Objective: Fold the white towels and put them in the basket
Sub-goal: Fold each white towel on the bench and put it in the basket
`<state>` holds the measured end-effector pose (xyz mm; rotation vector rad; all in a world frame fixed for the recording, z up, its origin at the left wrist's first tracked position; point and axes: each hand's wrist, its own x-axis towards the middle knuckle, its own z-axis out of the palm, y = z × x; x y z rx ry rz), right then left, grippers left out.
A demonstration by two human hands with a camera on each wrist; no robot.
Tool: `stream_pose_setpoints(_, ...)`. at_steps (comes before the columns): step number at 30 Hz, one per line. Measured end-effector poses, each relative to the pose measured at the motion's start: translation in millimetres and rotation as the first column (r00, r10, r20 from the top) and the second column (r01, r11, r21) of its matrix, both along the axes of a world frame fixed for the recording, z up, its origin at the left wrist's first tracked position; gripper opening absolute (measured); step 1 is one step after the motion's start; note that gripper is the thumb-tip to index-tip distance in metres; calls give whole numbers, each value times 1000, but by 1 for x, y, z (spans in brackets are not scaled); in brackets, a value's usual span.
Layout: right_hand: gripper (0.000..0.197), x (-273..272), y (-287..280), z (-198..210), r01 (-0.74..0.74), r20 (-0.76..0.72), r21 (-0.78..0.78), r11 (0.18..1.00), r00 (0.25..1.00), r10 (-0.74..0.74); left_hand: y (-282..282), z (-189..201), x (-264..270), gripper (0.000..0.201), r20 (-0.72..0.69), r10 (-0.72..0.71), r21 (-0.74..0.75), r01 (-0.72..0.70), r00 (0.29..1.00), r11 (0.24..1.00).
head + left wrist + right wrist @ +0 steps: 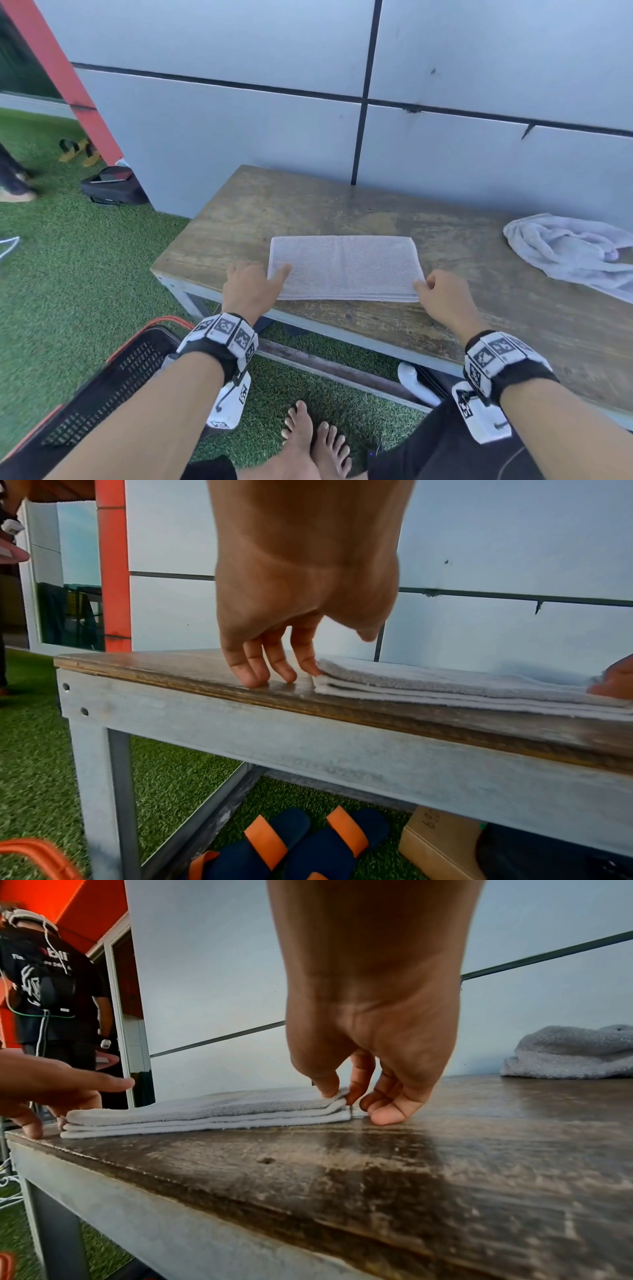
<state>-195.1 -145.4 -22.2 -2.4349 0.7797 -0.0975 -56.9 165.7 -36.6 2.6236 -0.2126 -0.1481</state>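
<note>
A folded white towel lies flat in several layers on the wooden bench. My left hand is at its left end: the fingertips rest on the wood against the towel's edge, and the thumb stretches above the cloth. My right hand pinches the towel's near right corner between thumb and forefinger. A second white towel lies crumpled at the bench's right end. The black mesh basket with a red rim stands on the grass at my lower left.
A grey panelled wall runs right behind the bench. Blue and orange sandals and a cardboard box sit under it. My bare feet stand on green turf. A black bag lies left; another person stands there.
</note>
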Motion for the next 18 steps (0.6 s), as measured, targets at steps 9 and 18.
stream_pose_setpoints(9,38,-4,-11,7,-24,-6,-45,999,1000,24,7,6,-3,45,63,-10,-104,16,998,994)
stream_pose_setpoints(18,55,2,-17,12,-94,-284,107,990,951,121,9,0,1,43,9,-6,-1,6,1000,1000)
